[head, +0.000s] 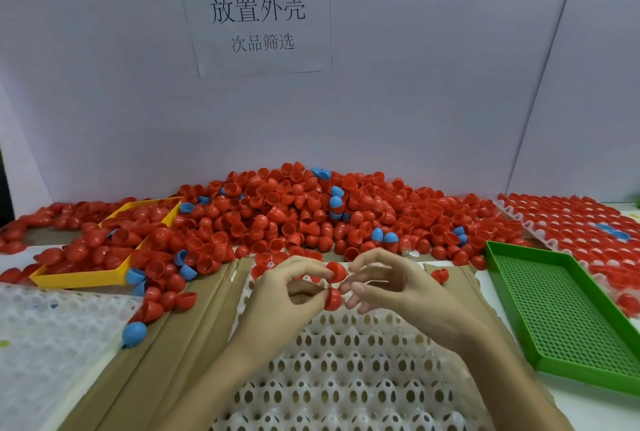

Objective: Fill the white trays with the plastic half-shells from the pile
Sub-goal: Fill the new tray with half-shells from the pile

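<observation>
Two bare hands meet above a white tray (pixel 346 371) of egg-shaped pockets; every pocket in view holds nothing. The left hand (pixel 277 295) pinches two red half-shells: one (pixel 335 270) at its upper fingertips and one (pixel 333 298) just below it. The right hand (pixel 398 287) has its fingers loosely spread, with its fingertips touching or almost touching those two shells; whether it grips either cannot be told.

Beyond both hands, against a pale wall, lies the pile (pixel 298 212) of red half-shells with a few blue ones mixed in.

Beyond the left hand and out to its side, a yellow tray (pixel 79 277) is heaped with red half-shells, a few blue ones at its rim. Nearer, to that hand's outer side, a second white tray (pixel 52 337) lies bare. A loose blue half-shell (pixel 133 333) rests on cardboard (pixel 166 337) between that tray and the left hand.

To the right hand's outer side sits a green perforated tray (pixel 561 309) with nothing in it. Past it, a further white tray (pixel 568 222) is filled with red half-shells and a couple of blue ones.

A paper sign (pixel 256 15) with Chinese characters hangs on the wall above the pile.
</observation>
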Demonstrator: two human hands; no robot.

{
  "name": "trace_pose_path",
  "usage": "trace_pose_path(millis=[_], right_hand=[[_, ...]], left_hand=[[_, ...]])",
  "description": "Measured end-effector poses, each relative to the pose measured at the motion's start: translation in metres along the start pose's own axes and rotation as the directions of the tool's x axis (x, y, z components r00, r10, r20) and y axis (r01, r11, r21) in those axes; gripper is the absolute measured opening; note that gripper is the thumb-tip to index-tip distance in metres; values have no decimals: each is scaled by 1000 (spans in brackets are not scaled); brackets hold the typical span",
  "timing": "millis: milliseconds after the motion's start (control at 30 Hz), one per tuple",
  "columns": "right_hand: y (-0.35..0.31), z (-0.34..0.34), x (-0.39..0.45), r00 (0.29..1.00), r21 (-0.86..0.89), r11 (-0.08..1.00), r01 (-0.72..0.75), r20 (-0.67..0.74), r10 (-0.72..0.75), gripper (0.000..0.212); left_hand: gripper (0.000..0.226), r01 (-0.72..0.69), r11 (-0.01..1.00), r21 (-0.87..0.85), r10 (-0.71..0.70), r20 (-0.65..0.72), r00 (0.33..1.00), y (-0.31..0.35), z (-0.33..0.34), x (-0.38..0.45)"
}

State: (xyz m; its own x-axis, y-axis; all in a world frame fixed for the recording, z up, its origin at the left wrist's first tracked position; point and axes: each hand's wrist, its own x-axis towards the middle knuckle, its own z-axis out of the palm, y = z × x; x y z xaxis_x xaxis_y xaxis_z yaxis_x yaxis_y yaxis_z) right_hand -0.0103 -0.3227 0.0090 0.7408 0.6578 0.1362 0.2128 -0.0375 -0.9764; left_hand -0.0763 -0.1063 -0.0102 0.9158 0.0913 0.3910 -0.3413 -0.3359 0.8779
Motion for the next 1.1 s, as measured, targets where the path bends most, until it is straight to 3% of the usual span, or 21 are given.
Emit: trace_pose_path(millis=[67, 167, 267, 400, 533, 733, 800, 900, 1000, 1100], right_hand=[[1, 0, 0, 1000, 29, 1000, -2, -23, 2, 41], [-1, 0, 0, 998, -78, 997, 10, 71, -5, 43], [-1, 2, 0, 993, -117, 993, 23, 117, -9, 39], [-1, 0, -1, 998, -90, 996, 6, 68, 1, 32], [2, -2, 0, 1000, -40, 999, 12, 22, -11, 32], [4, -1, 2, 989, -21, 1000, -19, 147, 22, 40], [2, -9, 0, 991, -46, 999, -26, 128, 31, 41], [2, -24, -2, 989, -39, 999, -17, -151, 11, 26], [8, -30, 0, 917, 102, 994, -31, -392, 69, 21], [13, -34, 2, 877, 140, 988, -60, -465, 119, 23]], left_hand=[[28, -127, 988, 85, 125, 25, 992, 2, 0, -1], [31, -315, 922, 226, 303, 86, 949, 6, 0, -3], [33, -368, 891, 267, 358, 86, 930, 8, 1, -4], [28, -247, 954, 168, 255, -30, 966, 10, 2, -3], [6, -249, 937, 246, 273, -69, 959, 5, 0, -2], [21, -33, 995, 90, 35, -26, 999, 6, 3, 0], [16, 11, 988, 155, -3, -51, 999, 1, -5, 12], [16, -48, 890, 454, 96, -84, 992, -7, -11, 41], [18, -201, 680, 705, 166, 119, 979, -13, -2, 68], [27, -346, 443, 827, 117, 329, 937, -19, 12, 83]])
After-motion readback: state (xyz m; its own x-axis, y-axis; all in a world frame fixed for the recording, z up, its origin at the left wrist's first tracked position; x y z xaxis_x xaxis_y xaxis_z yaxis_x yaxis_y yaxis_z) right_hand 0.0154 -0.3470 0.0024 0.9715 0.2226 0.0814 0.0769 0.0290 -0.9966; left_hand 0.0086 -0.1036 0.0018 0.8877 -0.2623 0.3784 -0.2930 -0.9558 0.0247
